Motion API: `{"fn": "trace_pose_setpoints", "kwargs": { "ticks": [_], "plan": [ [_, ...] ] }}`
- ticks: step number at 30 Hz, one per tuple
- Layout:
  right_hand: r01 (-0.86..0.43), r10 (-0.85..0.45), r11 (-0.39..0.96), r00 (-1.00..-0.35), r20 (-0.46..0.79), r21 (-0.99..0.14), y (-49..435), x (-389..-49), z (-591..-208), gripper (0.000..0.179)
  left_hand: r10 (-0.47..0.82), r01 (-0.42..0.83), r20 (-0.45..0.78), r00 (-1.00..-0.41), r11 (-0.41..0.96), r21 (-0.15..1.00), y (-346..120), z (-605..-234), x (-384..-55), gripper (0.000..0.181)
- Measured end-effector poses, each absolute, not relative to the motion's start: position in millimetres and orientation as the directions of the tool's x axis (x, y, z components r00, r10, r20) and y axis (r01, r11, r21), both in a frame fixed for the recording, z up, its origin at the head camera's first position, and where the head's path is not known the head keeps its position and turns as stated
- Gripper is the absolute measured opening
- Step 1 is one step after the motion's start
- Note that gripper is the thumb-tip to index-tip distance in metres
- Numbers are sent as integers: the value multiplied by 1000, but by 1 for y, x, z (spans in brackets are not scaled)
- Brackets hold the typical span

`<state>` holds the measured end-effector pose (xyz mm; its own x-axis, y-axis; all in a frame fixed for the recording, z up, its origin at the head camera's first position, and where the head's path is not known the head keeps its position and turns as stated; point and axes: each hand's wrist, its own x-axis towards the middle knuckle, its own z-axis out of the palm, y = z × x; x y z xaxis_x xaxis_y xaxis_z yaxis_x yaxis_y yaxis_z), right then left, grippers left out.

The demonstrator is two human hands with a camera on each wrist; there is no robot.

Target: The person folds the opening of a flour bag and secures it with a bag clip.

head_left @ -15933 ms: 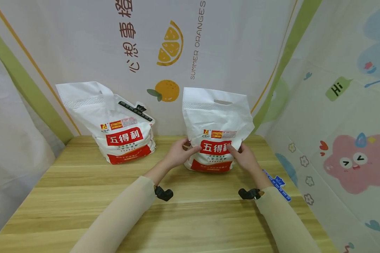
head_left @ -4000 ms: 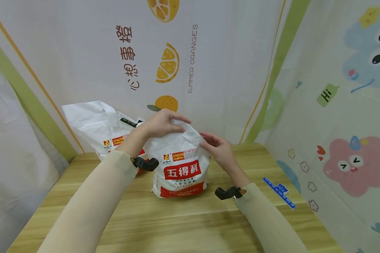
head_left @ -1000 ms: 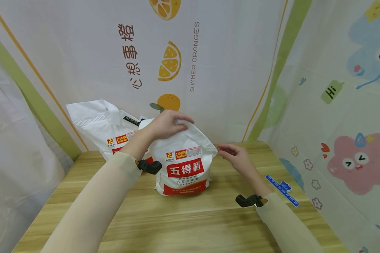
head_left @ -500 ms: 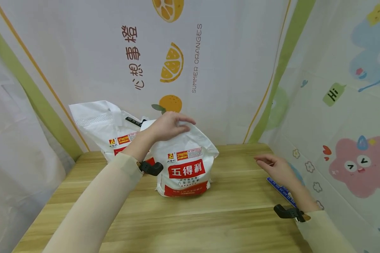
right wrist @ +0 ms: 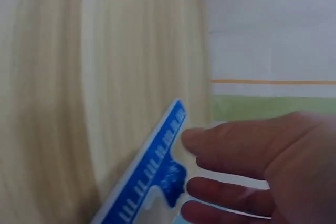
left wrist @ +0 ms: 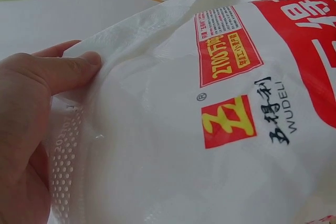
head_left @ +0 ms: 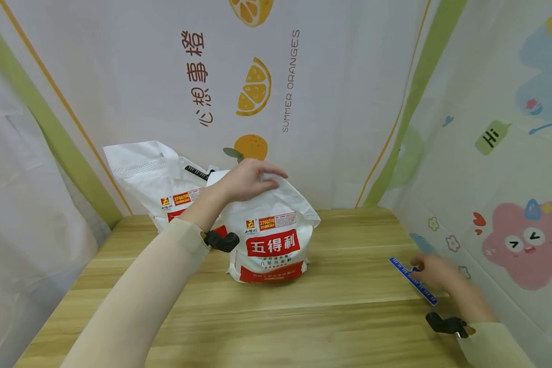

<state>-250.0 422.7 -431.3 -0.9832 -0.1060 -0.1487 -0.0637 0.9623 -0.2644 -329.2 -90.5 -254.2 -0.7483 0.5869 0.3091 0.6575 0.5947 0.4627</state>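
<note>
A white-and-red flour bag stands on the wooden table with its top folded over. My left hand holds that fold; the left wrist view shows the thumb on the white plastic and the other fingers partly hidden behind it. At the right edge of the table lies a blue bag clip with a small shaped tab. My right hand is right at this tab, and in the right wrist view its extended, slightly blurred fingertips come up beside the clip.
Behind the held bag, to the left, a second flour bag leans with a black clip across its folded top. A printed curtain hangs close behind the table, and another patterned sheet borders its right side.
My right hand has let go of the bag's right corner and moved right and down to the blue clip. My left hand keeps its hold on the fold. Earlier, both hands were folding the bag's top.
</note>
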Motion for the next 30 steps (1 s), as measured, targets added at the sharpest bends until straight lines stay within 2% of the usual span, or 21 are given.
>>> {"fn": "trace_pose_setpoints", "kwargs": {
  "ticks": [12,20,25,30],
  "plan": [
    [40,-4,957,-988,-151,-288,432,-251,-446,52,580,646,300,-757,601,470,-90,-254,-329,31],
    [34,-30,946,-981,-194,-322,439,-251,-454,60,585,649,296,-755,602,466,-89,-252,-328,31],
    [73,-14,914,-978,-210,-398,440,-256,-457,35,582,643,290,-760,605,470,-90,-253,-329,31],
    [106,-14,858,-974,-228,-503,437,-258,-456,31,584,642,287,-759,603,473,-90,-252,-332,31]
  ]
}}
